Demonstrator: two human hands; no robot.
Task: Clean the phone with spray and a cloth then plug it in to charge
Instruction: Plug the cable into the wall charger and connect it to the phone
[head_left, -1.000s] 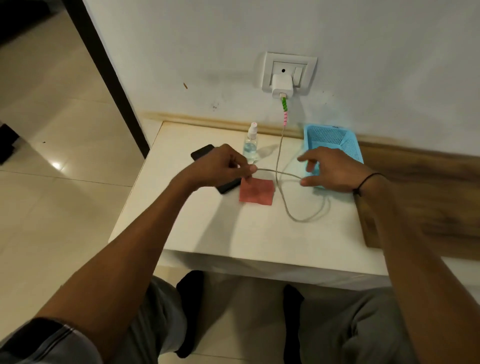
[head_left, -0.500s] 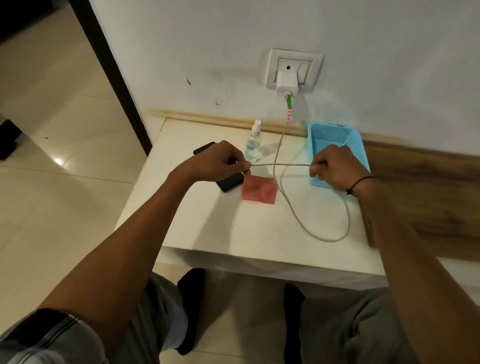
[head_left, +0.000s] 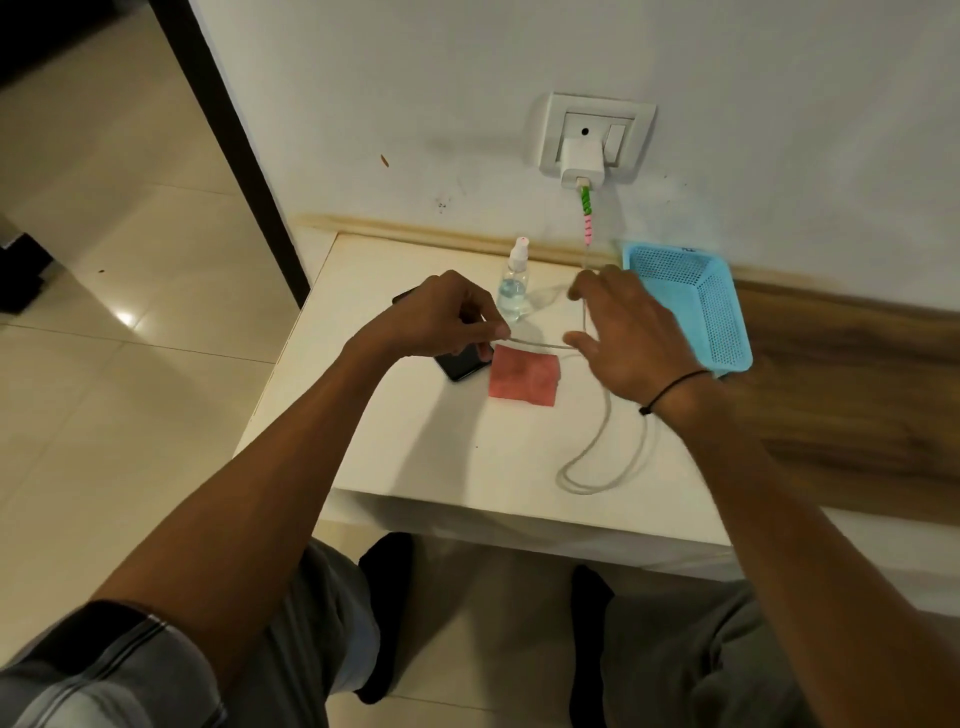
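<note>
Fingers (head_left: 496, 331) of left hand (head_left: 441, 317) pinch the charging cable (head_left: 535, 344) end above the phone (head_left: 464, 365). Right hand (head_left: 631, 338) fingers spread loosely, cable running under them. Phone lies on white table (head_left: 415, 441), touching pink cloth (head_left: 524, 382); spray bottle (head_left: 513, 283) behind; blue basket (head_left: 711, 312) right.

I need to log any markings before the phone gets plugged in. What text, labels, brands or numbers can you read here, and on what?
None can be read.
Blue basket: a small dark mark on its far rim, too small and blurred to read.
Spray bottle, charger plug, phone: no lettering visible.
</note>
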